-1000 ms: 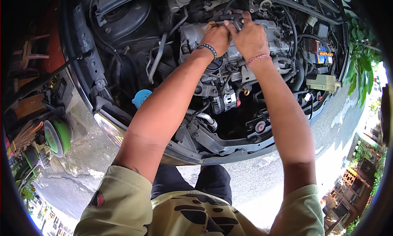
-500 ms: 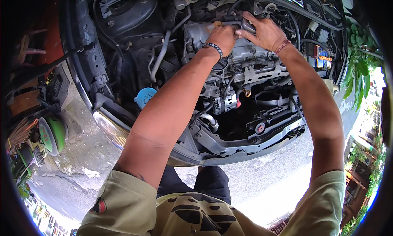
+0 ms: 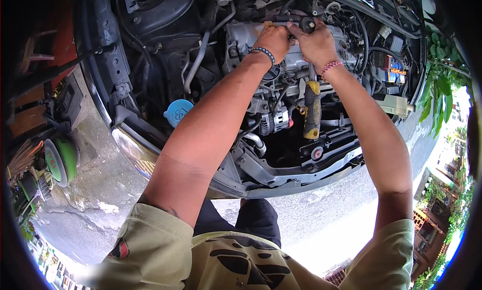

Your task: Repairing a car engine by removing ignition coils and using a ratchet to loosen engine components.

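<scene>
A: Since the engine bay [image 3: 106, 46] is exposed with no grille across its front, I'd call access done. Agree?

B: Agree. Engine [image 3: 293, 95] sits in its place, off-centre in the bay. Silver top cover [image 3: 243, 37] is seated on it; nothing lifted off there that I can see. Alternator [image 3: 274, 123] is mounted low on the front side.

A: Tool?

B: Looks like a hammer [image 3: 312, 111]. Yellow-and-dark handle points toward the person, over the engine's front. Head end is up at the far edge of the silver cover, partly hidden by fingers.

A: Hands?

B: Right hand [image 3: 316, 42] grasps the hammer near its head, shaft running under the palm. Left hand [image 3: 273, 42] is just beside it, fingers curled. Can't tell if it's clamped on something small or only braced.

A: So how far along?

B: My read: mid-job. Set-up done, work at that far edge under way. No part visibly free there, so that bit looks unfinished. Actual contact spot is hidden; can't confirm progress.
</scene>
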The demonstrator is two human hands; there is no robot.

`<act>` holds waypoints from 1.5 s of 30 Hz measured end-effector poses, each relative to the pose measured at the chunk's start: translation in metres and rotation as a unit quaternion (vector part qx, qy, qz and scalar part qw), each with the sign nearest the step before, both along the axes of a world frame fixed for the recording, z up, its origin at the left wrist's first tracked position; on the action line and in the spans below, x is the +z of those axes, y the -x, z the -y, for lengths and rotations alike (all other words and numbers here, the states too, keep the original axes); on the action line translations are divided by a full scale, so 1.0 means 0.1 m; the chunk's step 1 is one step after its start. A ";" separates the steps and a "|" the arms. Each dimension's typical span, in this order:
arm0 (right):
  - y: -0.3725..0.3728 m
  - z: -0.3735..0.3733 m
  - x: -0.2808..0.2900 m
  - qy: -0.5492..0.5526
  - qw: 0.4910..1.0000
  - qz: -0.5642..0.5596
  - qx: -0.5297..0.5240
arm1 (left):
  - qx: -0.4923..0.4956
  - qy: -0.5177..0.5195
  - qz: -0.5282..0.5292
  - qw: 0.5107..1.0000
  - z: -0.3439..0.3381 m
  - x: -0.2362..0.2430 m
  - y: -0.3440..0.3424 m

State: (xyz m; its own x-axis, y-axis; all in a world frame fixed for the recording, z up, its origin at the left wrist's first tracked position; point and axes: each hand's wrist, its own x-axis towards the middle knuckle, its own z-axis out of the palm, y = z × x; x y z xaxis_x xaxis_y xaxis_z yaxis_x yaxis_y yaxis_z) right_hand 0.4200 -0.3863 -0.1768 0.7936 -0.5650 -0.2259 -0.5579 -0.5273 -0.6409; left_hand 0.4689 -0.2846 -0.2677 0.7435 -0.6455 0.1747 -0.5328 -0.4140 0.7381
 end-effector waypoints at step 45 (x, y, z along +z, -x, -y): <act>0.14 0.08 0.40 -0.183 0.963 -0.134 0.143 | -0.011 -0.022 -0.008 1.000 -0.05 0.01 -0.02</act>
